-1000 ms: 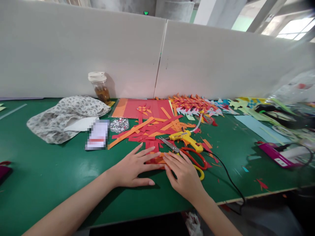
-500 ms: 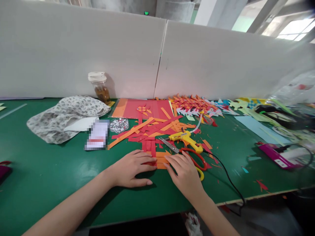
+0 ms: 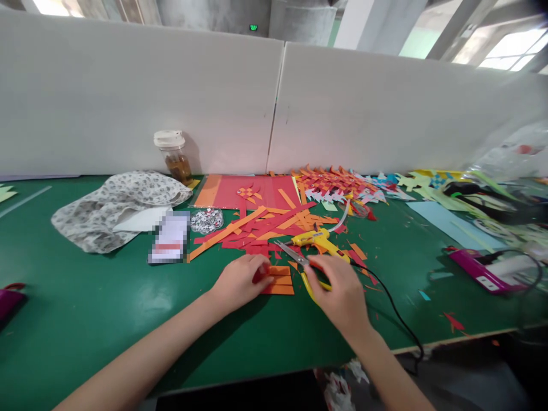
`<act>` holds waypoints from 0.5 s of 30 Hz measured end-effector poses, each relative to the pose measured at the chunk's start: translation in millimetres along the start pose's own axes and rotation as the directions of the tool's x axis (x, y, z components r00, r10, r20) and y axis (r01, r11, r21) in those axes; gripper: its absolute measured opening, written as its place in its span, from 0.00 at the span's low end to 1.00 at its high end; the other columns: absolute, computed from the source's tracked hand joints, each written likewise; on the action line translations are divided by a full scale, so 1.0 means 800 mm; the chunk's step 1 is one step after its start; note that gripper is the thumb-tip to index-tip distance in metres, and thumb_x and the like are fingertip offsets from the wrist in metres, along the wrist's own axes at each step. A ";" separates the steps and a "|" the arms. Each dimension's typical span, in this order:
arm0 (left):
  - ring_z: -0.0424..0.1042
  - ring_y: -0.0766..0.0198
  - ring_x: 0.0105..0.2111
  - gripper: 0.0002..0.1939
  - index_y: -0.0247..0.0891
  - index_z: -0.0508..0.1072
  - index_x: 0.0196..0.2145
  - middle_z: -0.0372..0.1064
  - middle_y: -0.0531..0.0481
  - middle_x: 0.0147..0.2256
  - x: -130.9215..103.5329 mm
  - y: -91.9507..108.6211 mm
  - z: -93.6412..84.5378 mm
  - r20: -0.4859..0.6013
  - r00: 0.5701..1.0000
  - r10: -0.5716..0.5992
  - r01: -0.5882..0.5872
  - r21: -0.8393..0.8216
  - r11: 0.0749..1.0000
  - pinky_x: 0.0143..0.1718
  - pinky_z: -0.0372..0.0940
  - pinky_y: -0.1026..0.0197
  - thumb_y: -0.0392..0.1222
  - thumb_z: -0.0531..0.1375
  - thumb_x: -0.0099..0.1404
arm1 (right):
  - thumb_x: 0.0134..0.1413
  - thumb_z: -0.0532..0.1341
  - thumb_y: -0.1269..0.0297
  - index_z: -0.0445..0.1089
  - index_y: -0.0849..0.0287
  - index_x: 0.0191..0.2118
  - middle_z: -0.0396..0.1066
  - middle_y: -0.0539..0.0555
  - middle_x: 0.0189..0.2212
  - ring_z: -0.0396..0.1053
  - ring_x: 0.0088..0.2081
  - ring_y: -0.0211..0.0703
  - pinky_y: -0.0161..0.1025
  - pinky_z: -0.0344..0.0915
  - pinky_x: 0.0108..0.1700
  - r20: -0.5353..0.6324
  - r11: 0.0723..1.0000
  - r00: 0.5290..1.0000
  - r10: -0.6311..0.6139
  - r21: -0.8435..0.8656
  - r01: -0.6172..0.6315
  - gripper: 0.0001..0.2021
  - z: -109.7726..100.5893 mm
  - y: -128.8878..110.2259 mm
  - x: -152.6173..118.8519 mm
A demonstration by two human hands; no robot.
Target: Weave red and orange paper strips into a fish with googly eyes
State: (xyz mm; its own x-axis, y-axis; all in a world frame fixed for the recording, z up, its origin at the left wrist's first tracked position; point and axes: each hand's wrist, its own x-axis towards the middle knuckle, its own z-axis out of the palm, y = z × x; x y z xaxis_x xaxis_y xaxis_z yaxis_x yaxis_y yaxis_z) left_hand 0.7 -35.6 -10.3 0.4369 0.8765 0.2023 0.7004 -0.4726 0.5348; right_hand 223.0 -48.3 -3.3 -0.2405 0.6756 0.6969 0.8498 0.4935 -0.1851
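Note:
In front of me, several orange paper strips lie side by side on the green table. My left hand is closed at their left end, thumb and fingers pinched round folded red paper strips; its fingers partly cover how the red and orange meet. My right hand is closed on the handles of the scissors, whose blades point to the upper left, slightly parted. Just behind the scissors lies a yellow glue gun. Loose red and orange strips are heaped beyond my hands.
A phone, a bag of small googly eyes, a patterned cloth and a lidded drink cup stand or lie left. Woven paper fish are piled at the back. A purple power strip lies right; the glue gun's black cord hangs over the edge.
My right hand has left the orange strips and moved right onto the scissors' handles. My left hand, flat before, has curled into a pinch on the red strips.

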 end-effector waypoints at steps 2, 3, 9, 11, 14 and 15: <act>0.67 0.62 0.34 0.05 0.40 0.66 0.33 0.68 0.50 0.33 -0.002 0.000 -0.004 -0.016 1.000 0.010 -0.010 -0.017 1.000 0.35 0.63 0.61 0.43 0.55 0.61 | 0.54 0.58 0.60 0.65 0.61 0.46 0.70 0.61 0.43 0.66 0.46 0.52 0.49 0.62 0.48 -0.009 0.984 0.994 0.106 -0.142 -0.106 0.15 -0.003 0.028 0.008; 0.67 0.61 0.35 0.04 0.39 0.66 0.32 0.68 0.49 0.34 -0.003 0.000 -0.005 -0.037 0.999 0.023 -0.023 -0.004 1.000 0.37 0.63 0.60 0.41 0.55 0.61 | 0.52 0.58 0.56 0.64 0.62 0.48 0.69 0.63 0.44 0.65 0.47 0.55 0.50 0.62 0.48 -0.008 0.968 0.988 0.153 -0.199 -0.152 0.19 -0.004 0.041 0.012; 0.67 0.60 0.32 0.04 0.39 0.66 0.32 0.66 0.49 0.30 -0.007 0.004 -0.007 -0.049 0.994 -0.094 0.095 0.014 0.995 0.33 0.61 0.61 0.40 0.53 0.60 | 0.50 0.58 0.50 0.63 0.57 0.49 0.72 0.57 0.33 0.71 0.35 0.51 0.40 0.65 0.30 0.194 0.906 0.903 0.384 -0.270 -0.327 0.23 0.003 0.065 0.021; 0.67 0.60 0.29 0.05 0.40 0.65 0.34 0.66 0.50 0.27 -0.006 0.004 -0.007 -0.029 0.985 -0.172 0.173 0.020 0.985 0.29 0.59 0.62 0.41 0.53 0.60 | 0.50 0.58 0.51 0.63 0.56 0.49 0.73 0.56 0.33 0.71 0.35 0.51 0.39 0.64 0.29 0.178 0.899 0.897 0.403 -0.260 -0.352 0.21 0.005 0.063 0.021; 0.68 0.62 0.27 0.06 0.41 0.65 0.37 0.67 0.52 0.26 -0.007 0.003 -0.010 -0.016 0.976 -0.219 0.218 -0.048 0.975 0.28 0.58 0.63 0.41 0.52 0.60 | 0.49 0.59 0.52 0.64 0.57 0.47 0.74 0.57 0.36 0.72 0.36 0.51 0.41 0.66 0.32 0.079 0.893 0.904 0.421 -0.209 -0.398 0.21 0.005 0.062 0.021; 0.68 0.63 0.26 0.06 0.42 0.65 0.37 0.67 0.53 0.26 -0.007 0.002 -0.012 -0.009 0.975 -0.223 0.221 -0.084 0.972 0.27 0.58 0.64 0.40 0.52 0.60 | 0.49 0.59 0.52 0.64 0.57 0.47 0.74 0.57 0.36 0.72 0.37 0.51 0.41 0.66 0.33 0.027 0.895 0.907 0.419 -0.182 -0.408 0.20 0.004 0.062 0.020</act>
State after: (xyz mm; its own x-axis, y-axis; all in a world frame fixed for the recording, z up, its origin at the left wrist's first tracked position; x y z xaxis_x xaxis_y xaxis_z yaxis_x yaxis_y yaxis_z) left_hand -5.7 -40.2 -2.9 0.2649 0.9605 0.0852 0.7297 -0.2575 0.6334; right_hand 259.8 -11.1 -3.7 0.1253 0.8350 0.5358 0.9438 0.0662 -0.3238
